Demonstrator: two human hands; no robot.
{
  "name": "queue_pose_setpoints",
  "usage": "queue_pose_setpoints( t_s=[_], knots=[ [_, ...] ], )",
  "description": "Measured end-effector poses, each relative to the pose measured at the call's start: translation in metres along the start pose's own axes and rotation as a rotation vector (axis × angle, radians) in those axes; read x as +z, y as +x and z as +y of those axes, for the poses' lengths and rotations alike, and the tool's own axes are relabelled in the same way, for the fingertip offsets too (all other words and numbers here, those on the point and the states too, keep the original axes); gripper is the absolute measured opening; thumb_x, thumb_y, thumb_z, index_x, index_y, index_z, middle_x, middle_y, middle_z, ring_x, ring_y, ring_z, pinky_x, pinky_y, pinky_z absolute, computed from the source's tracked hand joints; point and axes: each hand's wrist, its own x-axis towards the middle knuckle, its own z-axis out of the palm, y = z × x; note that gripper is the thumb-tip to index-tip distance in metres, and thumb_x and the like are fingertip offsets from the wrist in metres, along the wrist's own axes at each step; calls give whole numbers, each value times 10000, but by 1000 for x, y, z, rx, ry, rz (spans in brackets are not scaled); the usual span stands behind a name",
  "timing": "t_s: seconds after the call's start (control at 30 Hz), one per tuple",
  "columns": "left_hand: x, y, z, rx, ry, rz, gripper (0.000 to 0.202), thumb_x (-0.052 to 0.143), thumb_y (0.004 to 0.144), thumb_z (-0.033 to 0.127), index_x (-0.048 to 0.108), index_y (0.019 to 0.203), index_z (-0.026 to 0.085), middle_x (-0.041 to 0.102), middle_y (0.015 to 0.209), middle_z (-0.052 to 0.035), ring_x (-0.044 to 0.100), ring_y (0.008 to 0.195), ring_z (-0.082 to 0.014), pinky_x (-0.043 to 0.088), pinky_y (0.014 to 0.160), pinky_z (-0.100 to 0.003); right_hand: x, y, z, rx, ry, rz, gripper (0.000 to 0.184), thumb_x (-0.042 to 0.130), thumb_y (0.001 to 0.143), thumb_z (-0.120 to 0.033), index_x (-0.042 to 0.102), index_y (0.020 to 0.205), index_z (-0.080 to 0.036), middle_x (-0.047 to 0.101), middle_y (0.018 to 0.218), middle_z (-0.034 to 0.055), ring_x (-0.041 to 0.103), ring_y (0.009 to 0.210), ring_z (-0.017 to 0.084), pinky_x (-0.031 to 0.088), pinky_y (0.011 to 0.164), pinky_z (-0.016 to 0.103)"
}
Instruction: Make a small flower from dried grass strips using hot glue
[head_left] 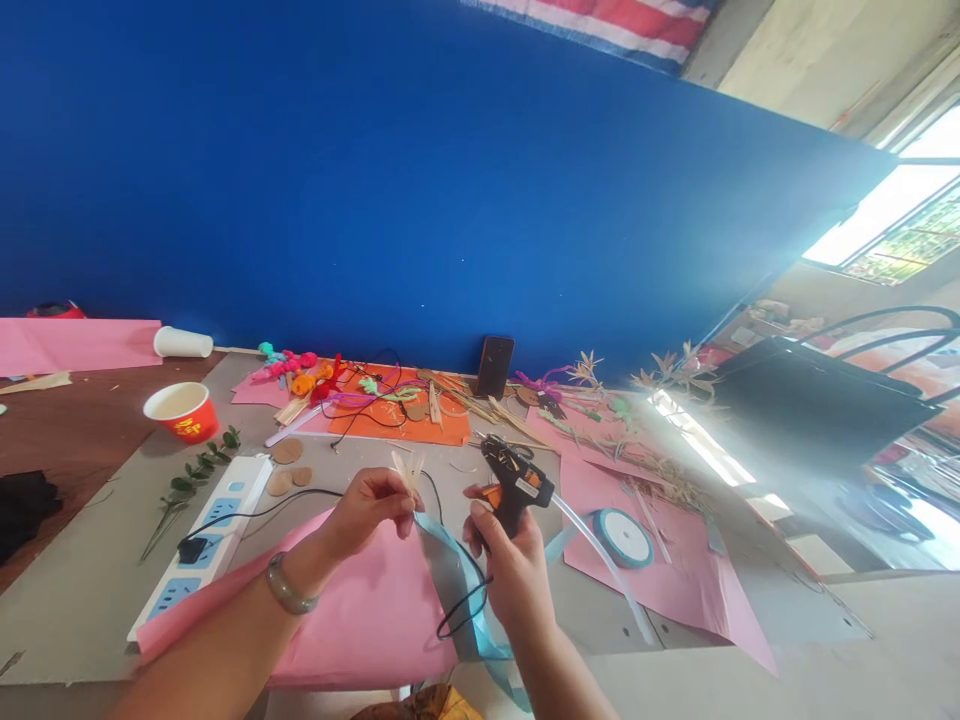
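Note:
My left hand point(371, 505) pinches a small bundle of pale dried leaf strips point(409, 468) together with the end of a light blue ribbon point(457, 570) that trails down toward me. My right hand point(502, 555) grips a black and orange hot glue gun point(514, 482), its nozzle turned left toward the strips. A clear glue stick point(607, 565) juts from the gun's back. The gun's black cord point(461, 610) loops below my right hand. Both hands hover over a pink paper sheet point(360, 610) on the grey table point(67, 590).
A white power strip point(206, 535) with a black plug lies left, beside a green sprig point(187, 485). A red paper cup point(184, 410), a ribbon spool point(624, 537), a black phone point(495, 366), orange paper point(405, 420) and dried stems point(645, 450) lie beyond. A black bag point(817, 400) stands right.

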Motion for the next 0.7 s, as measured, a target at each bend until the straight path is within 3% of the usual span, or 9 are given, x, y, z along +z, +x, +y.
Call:
queue_pose_setpoints(
  t_s=[0.2, 0.4, 0.57, 0.7],
  knots=[
    [-2, 0, 1, -37, -18, -57, 263, 792, 657, 306, 622, 610, 111, 694, 625, -62, 550, 399, -100, 432, 477, -252, -52, 18, 5, 39, -336, 149, 288, 669, 689, -422, 578, 780, -165, 451, 547, -56, 401, 505, 111, 315, 499, 245],
    [0, -6, 3, -171, 13, -180, 227, 798, 634, 267, 646, 576, 108, 676, 578, -59, 564, 413, -117, 422, 455, -234, -100, 34, 28, 32, -755, 191, 349, 586, 687, -508, 584, 773, -169, 541, 578, -6, 517, 564, 179, 370, 529, 274],
    [7, -8, 6, -247, 68, -326, 231, 779, 641, 258, 664, 509, 108, 603, 432, -46, 572, 445, -137, 464, 540, -259, -118, 51, 41, 33, -1138, 197, 320, 516, 724, -517, 548, 741, -199, 532, 526, -6, 534, 540, 196, 346, 499, 265],
    [10, -9, 7, -290, 67, -341, 191, 783, 622, 233, 681, 515, 113, 606, 428, -46, 585, 465, -146, 478, 579, -273, -120, 72, 39, 58, -1203, 145, 301, 519, 749, -478, 576, 781, -184, 627, 629, 42, 602, 625, 214, 361, 526, 258]
  ],
)
